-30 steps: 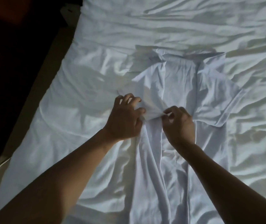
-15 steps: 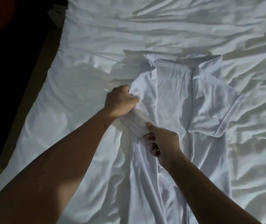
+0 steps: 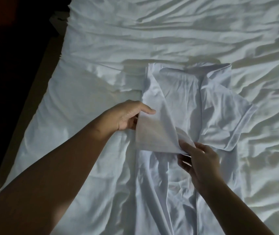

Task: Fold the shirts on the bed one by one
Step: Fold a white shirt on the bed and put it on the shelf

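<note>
On bed (image 3: 169,34), sleeve (image 3: 154,133) now stretched between hands (image 3: 126,116) (image 3: 201,160).

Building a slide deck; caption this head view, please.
Left hand and right hand pinch a sleeve of the white shirt lying on a wrinkled bed sheet.

Rumpled bed (image 3: 169,31), seemingly white shirt (image 3: 182,92) atop

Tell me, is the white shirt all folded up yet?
Only partly. The left hand and right hand hold one sleeve lifted over the white shirt, and its lower part lies unfolded on the bed.
</note>
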`<state>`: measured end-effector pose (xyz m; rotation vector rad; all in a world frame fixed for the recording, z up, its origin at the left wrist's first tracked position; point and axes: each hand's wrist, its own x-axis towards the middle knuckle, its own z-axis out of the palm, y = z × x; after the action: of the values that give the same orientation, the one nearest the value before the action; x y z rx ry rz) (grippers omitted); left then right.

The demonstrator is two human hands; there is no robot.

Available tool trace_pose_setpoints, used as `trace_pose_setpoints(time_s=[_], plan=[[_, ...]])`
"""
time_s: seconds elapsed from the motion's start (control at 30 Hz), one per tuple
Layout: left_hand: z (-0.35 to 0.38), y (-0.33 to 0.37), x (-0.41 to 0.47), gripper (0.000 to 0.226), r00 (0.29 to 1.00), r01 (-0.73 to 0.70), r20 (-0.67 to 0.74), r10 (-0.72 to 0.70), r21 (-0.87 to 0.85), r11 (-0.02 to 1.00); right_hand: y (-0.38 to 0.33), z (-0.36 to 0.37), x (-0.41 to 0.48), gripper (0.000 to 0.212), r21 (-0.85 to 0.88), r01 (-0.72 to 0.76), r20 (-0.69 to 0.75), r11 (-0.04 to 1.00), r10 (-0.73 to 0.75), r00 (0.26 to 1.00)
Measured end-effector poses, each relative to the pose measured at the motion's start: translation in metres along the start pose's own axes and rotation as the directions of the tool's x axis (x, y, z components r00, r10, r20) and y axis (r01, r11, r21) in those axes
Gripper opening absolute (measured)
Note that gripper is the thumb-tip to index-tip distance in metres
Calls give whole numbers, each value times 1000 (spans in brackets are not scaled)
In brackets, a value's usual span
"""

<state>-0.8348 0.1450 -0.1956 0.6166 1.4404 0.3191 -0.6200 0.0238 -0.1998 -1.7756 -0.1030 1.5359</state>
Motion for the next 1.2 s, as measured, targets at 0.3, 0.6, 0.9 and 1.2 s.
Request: trace_pose_setpoints(time_s=[0.3,0.6,0.9,1.2], plan=[[5,31,36,37,901,-255,-356,247,25,967,32,-5,1,36,-814,580,362,-18,-797,484],[-5,36,58,32,811,-264,-443,383,306,915,65,-9,42,49,-424,737,880,-526,-431,199],[1,25,64,32,612,-250,-442,656,679,690,51,-19,46,20,-414,866,740,-282,-658,140],[89,14,35,14,479,-540,14,878,793,282,-60,-66,95,15,-702,665,459,-253,-875,151]])
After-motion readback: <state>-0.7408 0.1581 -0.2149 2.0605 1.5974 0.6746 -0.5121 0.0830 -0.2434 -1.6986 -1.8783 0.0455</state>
